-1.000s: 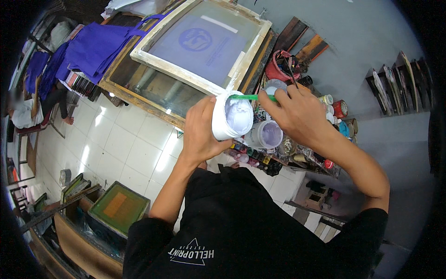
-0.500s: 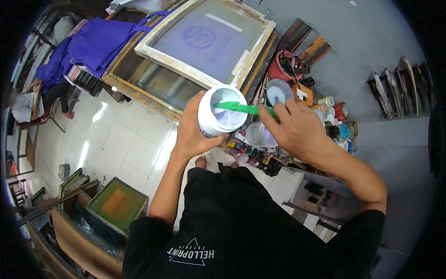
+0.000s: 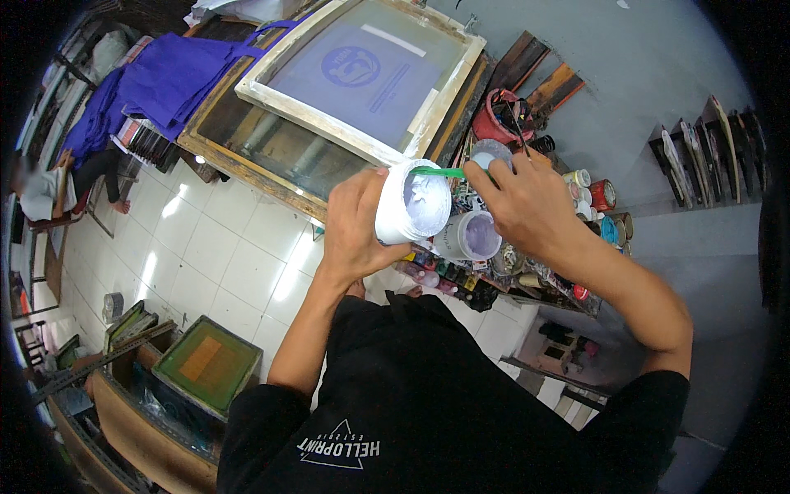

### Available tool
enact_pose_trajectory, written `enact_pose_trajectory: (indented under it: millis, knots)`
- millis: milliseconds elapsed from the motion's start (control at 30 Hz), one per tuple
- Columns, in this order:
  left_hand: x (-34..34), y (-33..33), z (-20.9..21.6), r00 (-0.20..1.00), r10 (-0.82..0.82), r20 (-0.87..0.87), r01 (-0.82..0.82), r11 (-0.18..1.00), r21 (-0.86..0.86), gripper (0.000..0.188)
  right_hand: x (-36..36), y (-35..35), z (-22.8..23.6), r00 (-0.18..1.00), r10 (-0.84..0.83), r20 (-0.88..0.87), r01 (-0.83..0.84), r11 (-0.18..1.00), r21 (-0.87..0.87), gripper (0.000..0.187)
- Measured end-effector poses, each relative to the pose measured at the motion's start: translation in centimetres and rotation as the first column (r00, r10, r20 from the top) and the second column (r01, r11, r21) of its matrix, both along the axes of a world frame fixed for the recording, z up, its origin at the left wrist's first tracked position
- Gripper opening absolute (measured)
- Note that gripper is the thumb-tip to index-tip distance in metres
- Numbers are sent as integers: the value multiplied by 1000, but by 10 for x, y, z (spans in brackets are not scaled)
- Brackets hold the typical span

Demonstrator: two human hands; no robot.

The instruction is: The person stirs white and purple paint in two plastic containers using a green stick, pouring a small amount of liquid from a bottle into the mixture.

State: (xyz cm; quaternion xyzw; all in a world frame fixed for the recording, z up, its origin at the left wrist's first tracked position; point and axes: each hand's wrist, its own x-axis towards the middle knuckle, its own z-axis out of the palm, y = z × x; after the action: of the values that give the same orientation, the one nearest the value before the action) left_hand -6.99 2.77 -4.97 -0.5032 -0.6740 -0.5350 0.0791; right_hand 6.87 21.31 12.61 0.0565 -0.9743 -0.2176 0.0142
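White floor tiles (image 3: 218, 251) spread left; mid-scene, fingers of the left hand (image 3: 354, 222) grip a tilted white tub (image 3: 392, 210), those of the right hand (image 3: 533, 202) a green stick (image 3: 448, 173) at its rim.

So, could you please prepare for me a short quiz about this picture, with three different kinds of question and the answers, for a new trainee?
1. What colour is the bucket to the right of the wooden frame?
2. True or false: the right hand holds a green stick.
3. What does the left hand hold?
A) the bucket
B) a white tub
C) the wooden frame

Key: 1. Red. 2. True. 3. B.
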Motion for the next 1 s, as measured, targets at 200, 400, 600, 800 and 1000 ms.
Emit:
enact_pose_trajectory:
  millis: [200,400,600,800,1000]
  knots:
    - [24,-1,-7,974,226,-14,-225,974,38,108,11,-24,6,989,-84,120,94,992,-81,34]
    - [-9,-9,15,985,-82,150,94,993,-78,114,13,-12,7,997,37,63,-33,998,-53,32]
    - [1,1,-8,990,93,-106,-83,992,97,109,3,-15,0,1000,-6,2,6,999,-53,28]
    - [27,0,-18,943,325,-72,-310,936,167,115,11,-38,-3,981,-132,139,158,967,-197,29]
    - [-12,-18,20,998,38,52,-32,993,-113,121,13,-24,2,997,4,73,4,994,-108,37]
